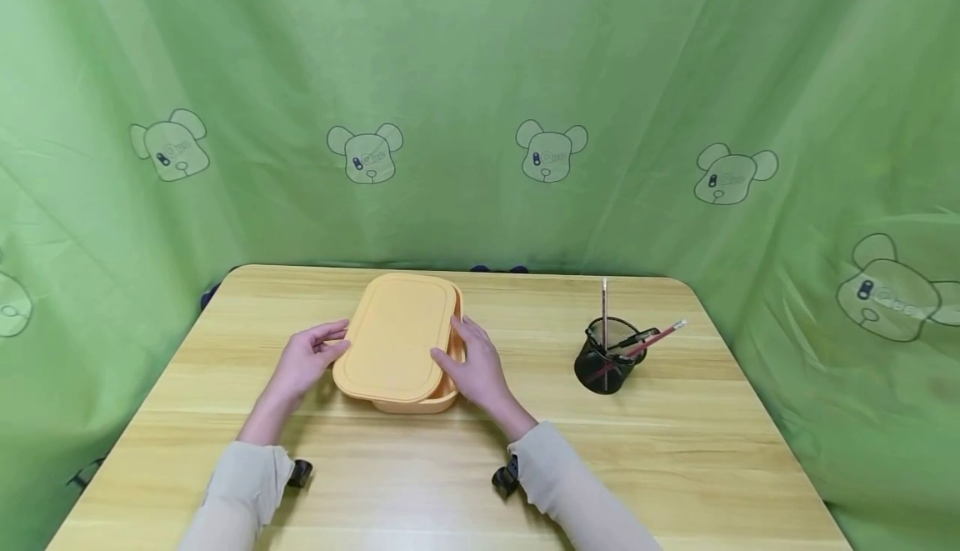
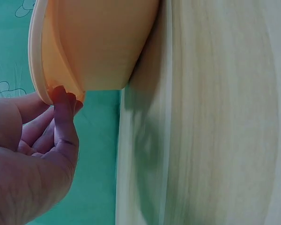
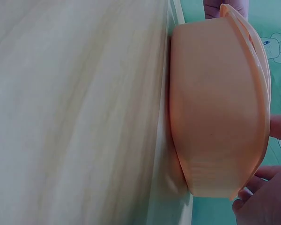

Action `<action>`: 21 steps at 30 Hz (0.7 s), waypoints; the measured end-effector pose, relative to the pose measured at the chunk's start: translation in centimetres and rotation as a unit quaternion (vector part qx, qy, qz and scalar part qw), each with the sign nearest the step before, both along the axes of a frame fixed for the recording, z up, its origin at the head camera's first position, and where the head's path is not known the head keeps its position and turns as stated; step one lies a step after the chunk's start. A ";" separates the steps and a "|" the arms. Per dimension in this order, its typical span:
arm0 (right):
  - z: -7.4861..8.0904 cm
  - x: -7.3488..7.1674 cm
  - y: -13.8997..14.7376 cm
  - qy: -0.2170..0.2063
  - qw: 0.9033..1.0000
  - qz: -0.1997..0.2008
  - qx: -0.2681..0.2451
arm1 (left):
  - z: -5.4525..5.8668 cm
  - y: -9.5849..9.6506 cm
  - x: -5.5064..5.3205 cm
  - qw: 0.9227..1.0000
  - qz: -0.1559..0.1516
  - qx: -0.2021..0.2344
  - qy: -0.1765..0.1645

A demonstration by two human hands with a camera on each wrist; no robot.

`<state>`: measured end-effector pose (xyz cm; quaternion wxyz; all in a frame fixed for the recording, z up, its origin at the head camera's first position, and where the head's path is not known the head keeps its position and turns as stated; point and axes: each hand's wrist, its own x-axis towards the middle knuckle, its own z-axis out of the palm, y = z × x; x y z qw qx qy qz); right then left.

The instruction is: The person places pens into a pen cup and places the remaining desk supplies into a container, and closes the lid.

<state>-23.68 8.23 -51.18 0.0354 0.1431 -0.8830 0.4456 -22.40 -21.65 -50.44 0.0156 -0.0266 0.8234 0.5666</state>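
A light-orange plastic box (image 3: 215, 108) rests on the table, with its matching flat lid (image 1: 397, 334) lying askew on top. Shifted to the left, the lid leaves a gap along the box's right side and overhangs the left. My left hand (image 1: 303, 359) pinches the lid's left edge between thumb and fingers; in the left wrist view this hand (image 2: 42, 145) shows at the lid's rim. On the opposite side, my right hand (image 1: 476, 368) grips the box's right rim, fingers at the rim and thumb reaching onto the lid's right edge.
A black mesh pen holder (image 1: 603, 372) with pencils and a black pen stands to the right on the wooden table (image 1: 675, 459). Green curtains (image 1: 457, 51) with printed bear heads hang behind the table and at both sides.
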 end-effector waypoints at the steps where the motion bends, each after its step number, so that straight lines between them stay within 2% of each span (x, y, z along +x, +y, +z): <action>1: 0.0 0.0 0.0 -0.003 1.000 0.000 -0.001 | 0.0 0.0 0.0 1.000 0.000 -0.002 0.000; 4: 0.2 0.1 -0.1 -0.008 1.000 0.001 -0.004 | 0.1 0.0 0.0 1.000 0.001 -0.004 -0.002; 8: 0.4 0.1 0.0 -0.015 1.000 0.001 -0.018 | 0.2 0.2 0.2 1.000 0.003 0.015 -0.004; 13: 0.8 -0.2 0.7 -0.025 0.999 -0.003 -0.046 | 1.0 1.1 0.5 0.999 0.006 0.032 0.002; 17: 1.0 -0.6 1.3 -0.026 0.999 -0.003 -0.043 | 1.5 2.0 0.7 0.999 0.010 0.032 0.009; 21: 0.8 -0.8 1.6 -0.033 0.999 -0.005 -0.038 | 1.4 2.6 0.8 1.000 0.012 0.024 0.014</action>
